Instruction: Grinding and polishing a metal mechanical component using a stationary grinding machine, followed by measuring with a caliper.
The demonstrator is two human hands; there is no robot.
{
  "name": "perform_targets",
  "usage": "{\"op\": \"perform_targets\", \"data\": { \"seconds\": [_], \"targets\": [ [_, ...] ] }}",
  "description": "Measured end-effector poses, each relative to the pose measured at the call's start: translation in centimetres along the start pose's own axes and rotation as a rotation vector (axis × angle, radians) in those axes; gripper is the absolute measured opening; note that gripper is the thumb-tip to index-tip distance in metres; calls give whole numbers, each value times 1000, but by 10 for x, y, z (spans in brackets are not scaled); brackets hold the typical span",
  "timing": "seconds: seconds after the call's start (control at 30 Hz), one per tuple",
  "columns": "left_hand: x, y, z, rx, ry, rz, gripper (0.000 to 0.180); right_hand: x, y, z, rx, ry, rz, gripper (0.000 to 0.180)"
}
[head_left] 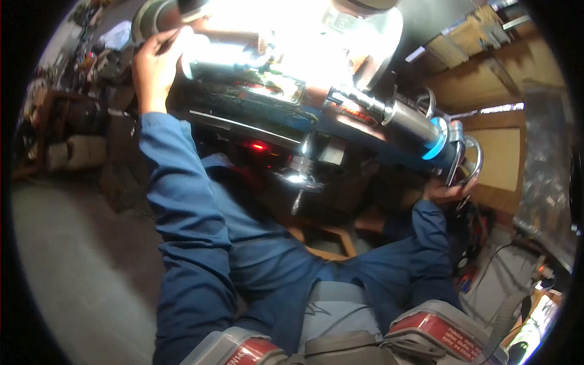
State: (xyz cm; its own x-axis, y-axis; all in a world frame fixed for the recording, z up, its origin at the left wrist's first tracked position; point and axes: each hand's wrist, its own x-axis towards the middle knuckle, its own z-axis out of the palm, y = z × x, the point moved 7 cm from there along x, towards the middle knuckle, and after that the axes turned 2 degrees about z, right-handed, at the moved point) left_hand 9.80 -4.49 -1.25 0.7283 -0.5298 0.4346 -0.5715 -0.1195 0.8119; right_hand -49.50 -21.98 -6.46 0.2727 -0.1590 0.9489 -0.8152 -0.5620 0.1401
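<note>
A blue lathe-like machine [274,103] stretches across the upper middle, with a shiny metal cylinder [213,56] lying along its top left. My left hand [153,68] is up at that end, its fingers bent together beside the cylinder; strong glare hides what they grip. To the right, a grey metal barrel [409,121] with a bright blue ring [437,139] ends in a chrome handwheel [473,159]. My right hand [450,191] is closed round the lower part of that wheel. Below the machine's middle sits a smaller metal handwheel [298,178] with a thin handle pointing down.
A red light [258,146] glows under the machine. Wooden framing [331,240] stands between my legs. Cluttered shelves [64,125] fill the far left, and a wooden panel [496,158] stands at the right. A lamp's glare washes out the top middle.
</note>
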Motion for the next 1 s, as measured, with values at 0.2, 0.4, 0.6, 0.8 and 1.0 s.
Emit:
{"op": "perform_targets", "data": {
  "seconds": [0.2,0.4,0.6,0.8,1.0],
  "targets": [
    [1,0,7,-179,29,-134,23,16,-5,0,15,8,8,53],
    [2,0,10,-176,20,-113,19,72,-2,-7,-17,-154,205,32],
    [1,-1,11,-187,24,-98,19,96,20,21,28,-674,342,29],
    [2,-2,11,-206,39,-90,18,111,50,86,304,-999,420,28],
    [3,-1,11,-133,35,-74,18,72,57,143,572,-1873,728,24]
  ]
}}
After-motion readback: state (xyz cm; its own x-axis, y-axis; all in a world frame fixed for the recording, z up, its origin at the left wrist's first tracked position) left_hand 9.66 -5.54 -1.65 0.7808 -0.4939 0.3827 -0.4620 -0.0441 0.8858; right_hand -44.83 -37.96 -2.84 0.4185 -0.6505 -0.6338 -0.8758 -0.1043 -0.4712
